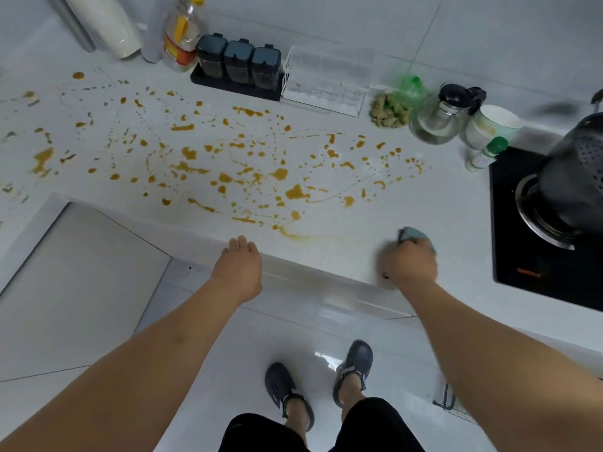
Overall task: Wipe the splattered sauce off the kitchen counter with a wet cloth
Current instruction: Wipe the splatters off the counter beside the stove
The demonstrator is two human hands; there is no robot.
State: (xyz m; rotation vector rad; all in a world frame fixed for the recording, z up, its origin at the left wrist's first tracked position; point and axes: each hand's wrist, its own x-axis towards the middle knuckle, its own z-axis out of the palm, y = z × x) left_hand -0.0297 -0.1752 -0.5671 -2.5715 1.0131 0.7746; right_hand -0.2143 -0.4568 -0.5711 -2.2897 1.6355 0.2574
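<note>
You are standing at a white worktop (408,203) with both hands at its front edge. Your right hand (410,262) is curling its fingers round one teal cloth (416,234), pressing it onto the surface just left of the black hob (522,249); the picture is blurred there. Your left hand (238,265) is resting on the edge with fingers relaxed, holding nothing. The brown sauce (228,164) is lying in dozens of drops and streaks across the worktop, too many to count, from the far left to near the hob, with one smeared arc (293,234) between your hands.

Along the wall you are facing three dark-lidded spice jars (239,62) on one black tray, one oil bottle (181,34) with a red and yellow label whose writing is too small to read, one clear rack (326,79), one glass jug (443,115), one paper cup (492,123) with faint unreadable print, and one small green-capped bottle (486,154). One dark pot (574,177) is sitting on the burner. An orange mark on the hob is illegible.
</note>
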